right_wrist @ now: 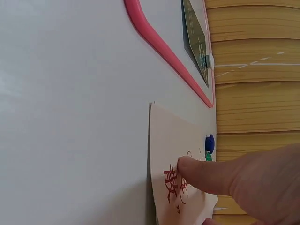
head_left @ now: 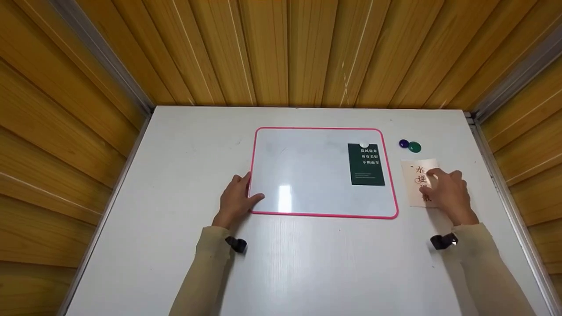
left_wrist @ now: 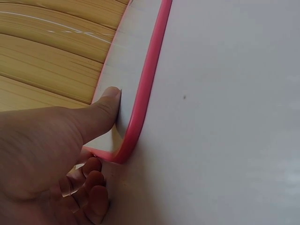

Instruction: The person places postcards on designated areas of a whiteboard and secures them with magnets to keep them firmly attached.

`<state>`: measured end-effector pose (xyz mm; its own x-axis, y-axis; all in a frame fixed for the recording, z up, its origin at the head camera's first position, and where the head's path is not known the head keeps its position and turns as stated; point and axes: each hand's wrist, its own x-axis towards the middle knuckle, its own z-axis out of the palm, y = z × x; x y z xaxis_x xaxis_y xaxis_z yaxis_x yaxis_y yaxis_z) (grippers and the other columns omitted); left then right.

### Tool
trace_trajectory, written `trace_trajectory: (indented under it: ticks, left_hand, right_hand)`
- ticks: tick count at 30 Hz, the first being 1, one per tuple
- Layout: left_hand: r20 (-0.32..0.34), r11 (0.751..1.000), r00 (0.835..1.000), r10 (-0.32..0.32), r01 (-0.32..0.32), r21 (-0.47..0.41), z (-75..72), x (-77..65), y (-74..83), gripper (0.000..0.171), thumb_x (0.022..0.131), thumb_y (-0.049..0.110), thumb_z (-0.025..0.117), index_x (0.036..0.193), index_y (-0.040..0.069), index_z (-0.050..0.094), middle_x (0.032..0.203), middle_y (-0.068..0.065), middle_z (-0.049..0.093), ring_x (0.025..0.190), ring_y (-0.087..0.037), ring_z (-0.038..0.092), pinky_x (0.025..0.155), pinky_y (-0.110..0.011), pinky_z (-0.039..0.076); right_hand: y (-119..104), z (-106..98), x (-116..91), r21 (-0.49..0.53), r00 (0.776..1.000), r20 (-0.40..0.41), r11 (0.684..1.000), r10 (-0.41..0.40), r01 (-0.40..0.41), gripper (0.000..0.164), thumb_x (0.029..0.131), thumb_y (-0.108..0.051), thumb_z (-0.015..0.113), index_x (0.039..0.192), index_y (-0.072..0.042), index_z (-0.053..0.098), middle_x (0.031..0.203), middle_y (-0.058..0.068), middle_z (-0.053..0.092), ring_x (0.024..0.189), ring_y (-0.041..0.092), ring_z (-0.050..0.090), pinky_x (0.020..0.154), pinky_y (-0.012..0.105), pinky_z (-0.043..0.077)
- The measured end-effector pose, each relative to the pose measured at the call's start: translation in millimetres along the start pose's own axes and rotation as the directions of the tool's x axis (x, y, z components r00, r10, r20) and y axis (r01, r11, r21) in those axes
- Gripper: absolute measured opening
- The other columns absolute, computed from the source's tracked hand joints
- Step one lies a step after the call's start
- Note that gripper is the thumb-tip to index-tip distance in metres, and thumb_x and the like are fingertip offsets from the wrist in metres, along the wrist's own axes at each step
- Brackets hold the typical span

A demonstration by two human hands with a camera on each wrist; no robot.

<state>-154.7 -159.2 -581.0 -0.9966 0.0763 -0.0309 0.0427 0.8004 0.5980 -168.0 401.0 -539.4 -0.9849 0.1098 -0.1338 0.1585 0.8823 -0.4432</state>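
Observation:
A whiteboard point(head_left: 307, 175) with a pink frame lies on the table. My left hand point(head_left: 235, 199) holds its left edge near the front corner. In the left wrist view the thumb point(left_wrist: 105, 105) lies on the board's face, with the other fingers curled by the frame's outer side. A dark green card point(head_left: 368, 171) with white writing lies on the board's right part, under a white round magnet point(head_left: 364, 145). Right of the board, my right hand point(head_left: 450, 193) grips a pale card point(head_left: 412, 175) with red-brown characters. Its thumb point(right_wrist: 201, 173) presses the face; the hand hides the card's right side.
Beyond the pale card, a blue-purple round magnet point(head_left: 403, 143) and a green one point(head_left: 414, 147) lie side by side on the white table point(head_left: 175, 175). Wood-look panel walls point(head_left: 281, 57) stand at the back and both sides.

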Motion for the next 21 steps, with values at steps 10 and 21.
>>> trace_trajectory:
  ticks: [10,21]
  left_hand:
    - [0.006,1.000,1.000,-0.009,0.009,0.007,-1.5,1.1,1.7,0.085,0.088,0.038,0.082,0.155,0.003,0.043,0.108,-0.012,0.055,0.083,-0.023,0.048,0.076,-0.041,0.044]
    - [0.012,1.000,1.000,-0.020,0.020,-0.008,-0.5,1.4,0.7,0.086,0.087,0.040,0.082,0.155,0.004,0.043,0.108,-0.012,0.054,0.083,-0.023,0.048,0.076,-0.040,0.045]
  right_hand:
    - [-4,-11,5,0.043,0.999,-0.023,0.998,-0.039,0.040,0.044,0.094,0.003,0.065,0.137,0.007,0.055,0.128,0.043,0.048,0.099,0.049,0.047,0.084,0.061,0.043]
    - [-5,-18,2,-0.016,0.998,-0.036,0.999,-0.044,0.043,0.039,0.100,0.001,0.058,0.139,0.000,0.057,0.132,0.039,0.052,0.082,0.041,0.053,0.059,0.042,0.040]
